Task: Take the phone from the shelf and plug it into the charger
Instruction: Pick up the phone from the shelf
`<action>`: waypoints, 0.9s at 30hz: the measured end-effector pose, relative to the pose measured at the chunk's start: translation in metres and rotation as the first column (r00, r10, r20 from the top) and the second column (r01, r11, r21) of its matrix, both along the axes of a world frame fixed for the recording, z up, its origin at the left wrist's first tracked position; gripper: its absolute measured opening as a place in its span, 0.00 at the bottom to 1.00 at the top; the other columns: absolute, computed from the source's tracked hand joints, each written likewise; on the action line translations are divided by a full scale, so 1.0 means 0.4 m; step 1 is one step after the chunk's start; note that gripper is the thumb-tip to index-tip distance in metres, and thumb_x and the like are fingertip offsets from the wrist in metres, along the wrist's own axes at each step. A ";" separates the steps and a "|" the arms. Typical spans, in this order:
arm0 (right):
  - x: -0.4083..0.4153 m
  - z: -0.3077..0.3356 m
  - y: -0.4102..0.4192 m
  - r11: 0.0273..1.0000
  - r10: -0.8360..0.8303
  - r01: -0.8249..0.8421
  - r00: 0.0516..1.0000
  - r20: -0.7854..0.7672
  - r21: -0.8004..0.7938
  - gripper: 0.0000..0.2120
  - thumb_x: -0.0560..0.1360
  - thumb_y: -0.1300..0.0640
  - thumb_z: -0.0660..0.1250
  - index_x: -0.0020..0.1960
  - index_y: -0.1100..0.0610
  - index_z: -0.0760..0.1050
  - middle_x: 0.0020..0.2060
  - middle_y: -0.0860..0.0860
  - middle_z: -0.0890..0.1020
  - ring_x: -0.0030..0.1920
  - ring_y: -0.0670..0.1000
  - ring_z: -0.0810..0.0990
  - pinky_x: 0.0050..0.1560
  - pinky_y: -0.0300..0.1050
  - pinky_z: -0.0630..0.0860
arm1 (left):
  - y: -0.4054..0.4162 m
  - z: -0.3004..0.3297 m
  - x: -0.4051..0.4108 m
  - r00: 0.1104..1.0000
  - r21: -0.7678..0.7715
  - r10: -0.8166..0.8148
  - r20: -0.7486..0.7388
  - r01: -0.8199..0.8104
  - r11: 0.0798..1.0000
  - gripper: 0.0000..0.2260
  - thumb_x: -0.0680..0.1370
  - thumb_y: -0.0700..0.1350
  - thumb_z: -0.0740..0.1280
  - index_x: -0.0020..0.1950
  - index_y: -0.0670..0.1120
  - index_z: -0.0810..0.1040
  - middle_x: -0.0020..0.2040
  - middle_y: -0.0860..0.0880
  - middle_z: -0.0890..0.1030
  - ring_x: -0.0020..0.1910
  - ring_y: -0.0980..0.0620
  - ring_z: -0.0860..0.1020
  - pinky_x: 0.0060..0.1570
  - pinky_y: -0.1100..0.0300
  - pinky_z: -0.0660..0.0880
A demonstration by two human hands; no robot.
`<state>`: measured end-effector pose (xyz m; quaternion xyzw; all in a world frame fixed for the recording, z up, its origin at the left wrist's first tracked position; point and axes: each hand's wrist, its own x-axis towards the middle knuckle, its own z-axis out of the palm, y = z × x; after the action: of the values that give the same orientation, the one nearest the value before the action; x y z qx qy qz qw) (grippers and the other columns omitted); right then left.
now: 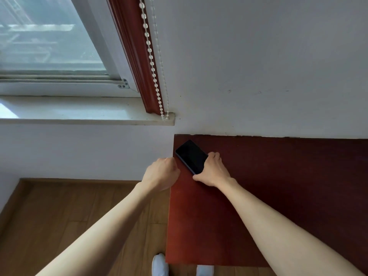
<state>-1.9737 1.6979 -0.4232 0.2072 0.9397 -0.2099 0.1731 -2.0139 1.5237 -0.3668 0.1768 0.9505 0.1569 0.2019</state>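
Note:
A black phone (190, 155) lies screen-up, at a slant, on the far left corner of a dark red shelf top (278, 186). My right hand (214, 170) grips the phone's near end, fingers on its right side and thumb at the lower edge. At the shelf's left edge rests my left hand (162, 174), fingers curled shut, beside the phone but not touching it. No charger is in view.
A white wall rises behind the shelf. A window with a white sill (85, 114) and a red frame is at the left, a bead chain (153, 66) hanging down it. Wooden floor (69, 216) lies below left, with my white shoes (159, 264) at the bottom.

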 end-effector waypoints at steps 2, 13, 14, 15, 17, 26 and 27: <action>0.022 0.026 -0.023 0.995 -0.062 0.064 0.998 0.021 -0.073 0.48 0.62 0.43 0.79 0.70 0.63 0.61 0.63 0.57 0.73 0.61 0.57 0.76 0.49 0.48 0.78 | -0.020 0.023 0.013 1.000 0.017 0.023 -0.004 -0.023 1.000 0.12 0.75 0.44 0.58 0.49 0.43 0.79 0.46 0.45 0.84 0.43 0.42 0.80 0.43 0.51 0.78; 0.118 0.292 -0.229 0.910 -0.168 0.110 0.979 -0.112 -0.399 0.39 0.57 0.41 0.78 0.64 0.54 0.73 0.55 0.50 0.82 0.57 0.54 0.81 0.52 0.49 0.80 | -0.233 0.220 0.121 0.973 0.298 0.228 -0.026 -0.210 0.931 0.16 0.79 0.45 0.62 0.65 0.42 0.77 0.58 0.44 0.82 0.49 0.50 0.80 0.53 0.57 0.78; 0.122 0.320 -0.262 0.901 -0.183 0.114 0.974 -0.129 -0.418 0.42 0.58 0.41 0.79 0.67 0.55 0.71 0.58 0.51 0.81 0.59 0.54 0.80 0.54 0.48 0.79 | -0.265 0.240 0.132 0.967 0.318 0.252 -0.039 -0.227 0.920 0.16 0.79 0.45 0.63 0.66 0.42 0.76 0.59 0.44 0.82 0.51 0.50 0.80 0.53 0.59 0.77; 0.125 0.345 -0.297 0.889 -0.195 0.111 0.970 -0.148 -0.445 0.44 0.58 0.41 0.79 0.68 0.55 0.70 0.59 0.51 0.80 0.60 0.54 0.79 0.56 0.49 0.79 | -0.301 0.262 0.142 0.960 0.336 0.275 -0.049 -0.244 0.910 0.17 0.79 0.44 0.63 0.67 0.42 0.75 0.59 0.44 0.81 0.52 0.50 0.80 0.53 0.60 0.76; 0.130 0.388 -0.370 0.865 -0.195 0.077 0.962 -0.192 -0.496 0.43 0.59 0.41 0.80 0.69 0.55 0.69 0.59 0.51 0.80 0.61 0.54 0.79 0.59 0.52 0.79 | -0.374 0.303 0.161 0.947 0.362 0.315 -0.065 -0.272 0.892 0.18 0.79 0.44 0.64 0.69 0.42 0.74 0.61 0.43 0.81 0.54 0.49 0.80 0.54 0.59 0.76; 0.203 0.525 -0.797 0.841 -0.025 -0.184 0.926 -0.376 -0.509 0.39 0.63 0.44 0.79 0.68 0.54 0.68 0.57 0.52 0.78 0.57 0.54 0.78 0.53 0.55 0.82 | -0.763 0.450 0.300 0.865 0.445 0.492 -0.100 -0.404 0.799 0.22 0.79 0.43 0.65 0.73 0.44 0.71 0.63 0.42 0.80 0.56 0.45 0.81 0.59 0.50 0.78; 0.210 0.533 -0.842 0.835 -0.006 -0.202 0.927 -0.375 -0.512 0.38 0.62 0.44 0.79 0.66 0.54 0.69 0.56 0.52 0.79 0.56 0.54 0.79 0.53 0.56 0.82 | -0.803 0.456 0.317 0.852 0.442 0.514 -0.098 -0.425 0.790 0.22 0.78 0.43 0.65 0.72 0.44 0.71 0.63 0.42 0.81 0.56 0.45 0.81 0.61 0.50 0.77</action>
<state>-1.8898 1.3612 -0.2099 0.0584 0.8667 -0.4918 0.0596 -1.8873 1.2024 -0.1846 -0.0126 0.9267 0.3754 0.0120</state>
